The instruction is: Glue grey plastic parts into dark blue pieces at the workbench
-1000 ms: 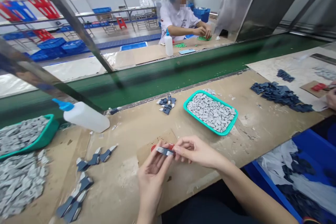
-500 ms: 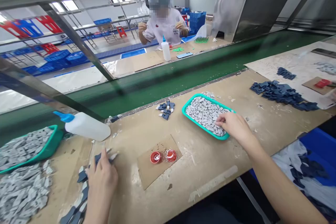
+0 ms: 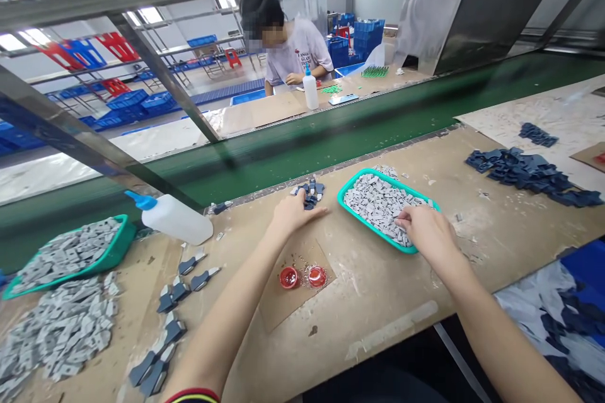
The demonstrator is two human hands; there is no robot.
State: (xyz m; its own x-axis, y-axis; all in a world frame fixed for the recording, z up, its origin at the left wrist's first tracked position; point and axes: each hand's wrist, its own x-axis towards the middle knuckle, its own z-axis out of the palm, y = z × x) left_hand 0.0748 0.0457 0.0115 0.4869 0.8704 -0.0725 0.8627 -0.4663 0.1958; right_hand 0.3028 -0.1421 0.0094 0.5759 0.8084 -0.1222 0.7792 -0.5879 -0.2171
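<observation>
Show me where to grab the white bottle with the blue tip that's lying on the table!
Wrap your fingers around the fat white body of the squeeze bottle, coming from above. It lies on its side, so its top faces you, and the body is wide and smooth, while the blue nozzle is thin and narrow.

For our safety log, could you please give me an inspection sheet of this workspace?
Surface: scuffed tan workbench, flecked with scraps.
Job's things: teal tray of grey pieces; small pile of dark blue pieces.
Clutter: white squeeze bottle; two red cups on cardboard.
Hands: left hand on the blue pile; right hand at the tray's grey pieces.
Cables: nothing seen.
Surroundings: green conveyor belt; co-worker beyond it.
</observation>
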